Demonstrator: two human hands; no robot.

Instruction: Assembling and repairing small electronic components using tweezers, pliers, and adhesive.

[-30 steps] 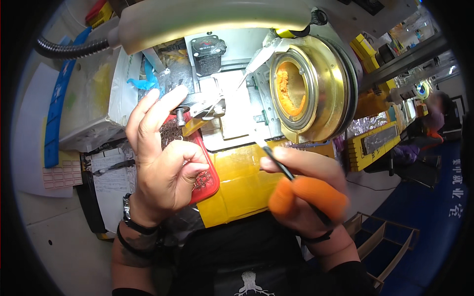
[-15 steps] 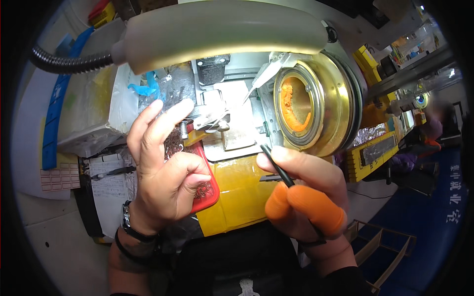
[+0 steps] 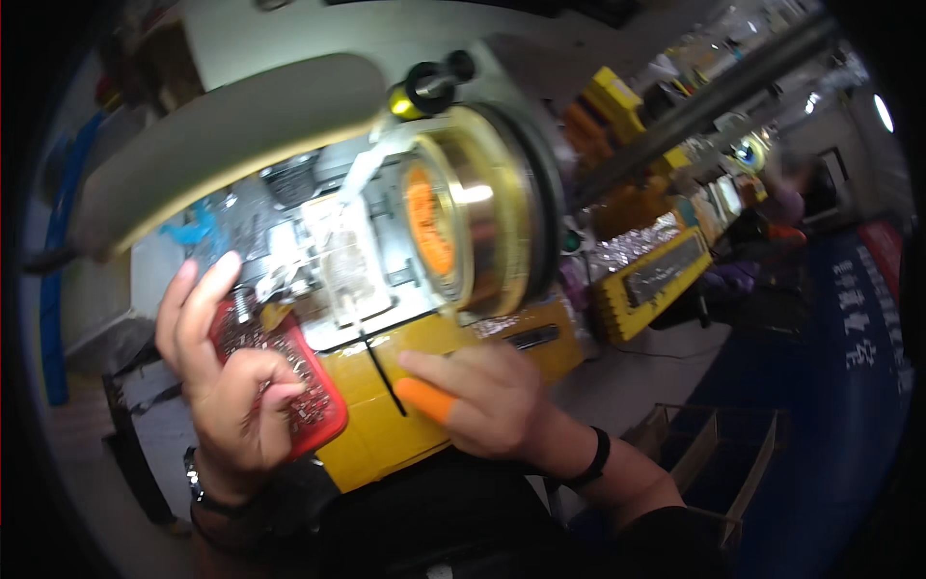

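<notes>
I looked down and saw my left hand (image 3: 227, 386) over a red tray (image 3: 289, 386) full of tiny metal bits. The tray sat on the yellow bench (image 3: 386, 425), at its left end, just under the machine (image 3: 328, 261). My thumb and one finger were pinched together above the bits, and the other fingers stood up and spread. I could not tell if a bit was caught in the pinch, it was too small and blurry.

My right hand (image 3: 482, 405) lay on the bench, curled, with an orange cap (image 3: 424, 398) on one finger. It held thin black tweezers (image 3: 384, 372). Their tips pointed up toward the clear plate (image 3: 342, 265) on the machine. To the right of that plate sat a big brass wheel (image 3: 482, 222) with orange inside it.

I thought the bits were very light and hard, and easy to lose. They looked slippery too, so bare fingers could drop them. The tweezers seemed best for them, nipping one bit at its middle with a soft squeeze. A hard squeeze could make a bit jump away.

The tray looked light and stiff. I thought a bump could tip it and spill all the bits, so I would hold it by its rim.
</notes>
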